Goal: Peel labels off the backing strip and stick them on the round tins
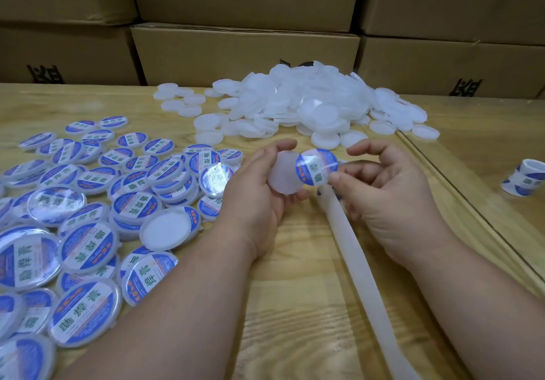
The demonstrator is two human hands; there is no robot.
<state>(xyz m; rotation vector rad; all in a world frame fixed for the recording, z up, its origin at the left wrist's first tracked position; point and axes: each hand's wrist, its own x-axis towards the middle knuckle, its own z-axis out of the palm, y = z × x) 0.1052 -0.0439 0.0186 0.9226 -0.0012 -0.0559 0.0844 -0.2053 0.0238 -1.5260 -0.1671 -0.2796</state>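
— What sort of place are you sitting in?

— You are working in a packing room or small warehouse. Stacked cardboard cartons (244,52) with black printed characters are walling off the whole far side of your wooden table (298,291).

— And what else is pointing that way?

— A heap of plain white round tins (306,105) is lying in bulk at the far edge, and dozens of labelled tins (88,202) with the same blue and white label are spreading over your left. A roll of labels (526,177) is standing at your right.
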